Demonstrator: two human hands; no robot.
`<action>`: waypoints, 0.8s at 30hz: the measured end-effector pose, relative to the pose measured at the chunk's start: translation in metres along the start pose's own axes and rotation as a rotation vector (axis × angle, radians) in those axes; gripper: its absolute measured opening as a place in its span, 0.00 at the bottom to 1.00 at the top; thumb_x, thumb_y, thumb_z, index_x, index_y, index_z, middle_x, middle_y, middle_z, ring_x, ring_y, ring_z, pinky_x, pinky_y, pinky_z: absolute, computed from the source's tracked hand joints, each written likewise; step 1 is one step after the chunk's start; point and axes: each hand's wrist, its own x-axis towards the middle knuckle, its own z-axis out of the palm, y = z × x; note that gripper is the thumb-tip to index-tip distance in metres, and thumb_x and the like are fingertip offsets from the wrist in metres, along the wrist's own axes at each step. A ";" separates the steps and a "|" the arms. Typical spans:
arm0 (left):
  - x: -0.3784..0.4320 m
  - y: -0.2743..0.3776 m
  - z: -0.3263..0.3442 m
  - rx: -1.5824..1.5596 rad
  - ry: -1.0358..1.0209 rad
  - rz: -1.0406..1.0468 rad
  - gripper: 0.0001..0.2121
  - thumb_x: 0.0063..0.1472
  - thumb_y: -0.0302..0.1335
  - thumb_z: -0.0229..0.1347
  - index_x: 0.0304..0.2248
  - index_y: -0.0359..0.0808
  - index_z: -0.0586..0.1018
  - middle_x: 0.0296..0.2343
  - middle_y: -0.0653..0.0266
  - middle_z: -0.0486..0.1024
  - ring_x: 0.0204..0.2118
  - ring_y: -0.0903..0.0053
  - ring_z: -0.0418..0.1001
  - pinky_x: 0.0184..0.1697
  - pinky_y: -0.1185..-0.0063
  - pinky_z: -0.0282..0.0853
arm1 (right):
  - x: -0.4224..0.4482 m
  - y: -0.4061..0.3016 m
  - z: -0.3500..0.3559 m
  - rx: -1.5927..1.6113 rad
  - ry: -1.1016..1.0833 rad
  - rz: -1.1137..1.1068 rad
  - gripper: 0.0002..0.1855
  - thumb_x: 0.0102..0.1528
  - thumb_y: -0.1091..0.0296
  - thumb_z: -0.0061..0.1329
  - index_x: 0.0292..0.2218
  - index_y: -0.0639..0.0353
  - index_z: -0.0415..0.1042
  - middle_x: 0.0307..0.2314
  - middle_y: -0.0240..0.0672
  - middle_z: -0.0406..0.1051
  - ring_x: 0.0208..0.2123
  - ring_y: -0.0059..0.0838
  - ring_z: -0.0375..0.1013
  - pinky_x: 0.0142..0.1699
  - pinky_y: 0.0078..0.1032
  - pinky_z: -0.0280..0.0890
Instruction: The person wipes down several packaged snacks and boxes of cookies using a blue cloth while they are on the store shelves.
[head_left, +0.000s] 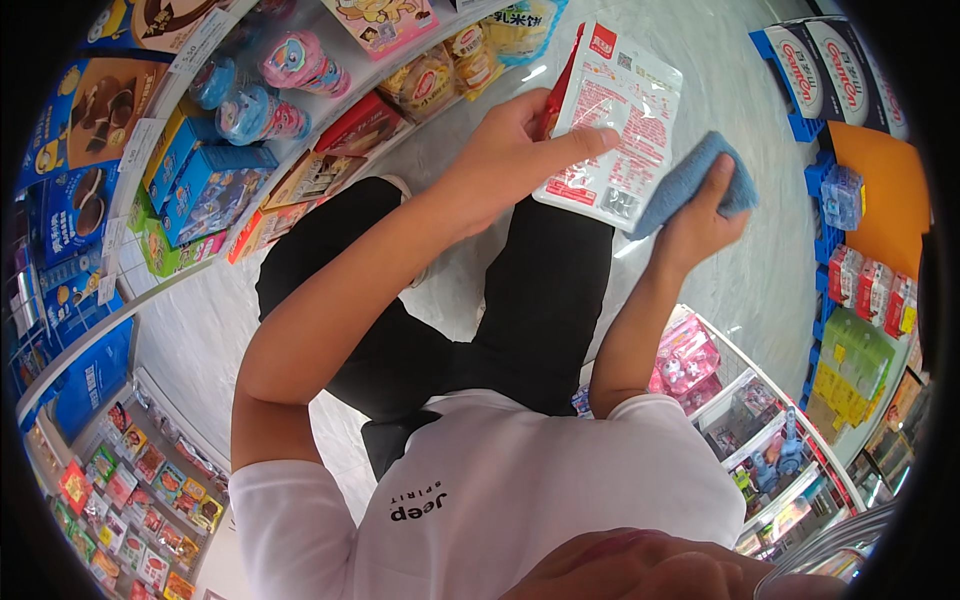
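My left hand grips a white and red plastic snack pouch by its left side, with the thumb pressed across the printed face. Small red writing and a printed code cover that face. In my right hand is a folded blue cloth, the thumb lying on top of it. The cloth's left end meets the pouch's lower right edge; whether it presses on the pouch I cannot tell. Both hands are out in front of my bent knees, over the grey floor.
On the left, a shelf carries blue snack boxes, pony-printed cups and bagged biscuits. Hanging packets fill a rack at lower left. Drink packs stand on blue pallets at right. A toy shelf is by my right elbow.
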 end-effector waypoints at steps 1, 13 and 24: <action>0.001 0.001 -0.001 0.068 0.036 0.040 0.27 0.59 0.35 0.64 0.53 0.29 0.71 0.44 0.59 0.77 0.44 0.79 0.76 0.49 0.80 0.72 | 0.002 -0.005 -0.004 -0.003 -0.004 0.000 0.11 0.61 0.67 0.55 0.37 0.67 0.73 0.31 0.35 0.75 0.29 0.18 0.73 0.36 0.17 0.69; 0.010 -0.008 -0.012 0.246 0.169 0.093 0.26 0.60 0.43 0.63 0.48 0.29 0.74 0.38 0.62 0.78 0.39 0.82 0.76 0.43 0.81 0.73 | -0.021 -0.033 0.023 -0.314 -0.601 -0.619 0.14 0.46 0.72 0.66 0.35 0.60 0.76 0.28 0.36 0.75 0.28 0.32 0.74 0.34 0.24 0.68; 0.012 -0.012 -0.017 0.217 0.124 0.115 0.21 0.65 0.44 0.57 0.45 0.33 0.74 0.34 0.69 0.75 0.35 0.88 0.71 0.37 0.85 0.67 | -0.016 -0.030 0.029 -0.283 -0.724 -0.781 0.17 0.41 0.76 0.65 0.35 0.56 0.77 0.29 0.34 0.76 0.29 0.34 0.75 0.33 0.26 0.69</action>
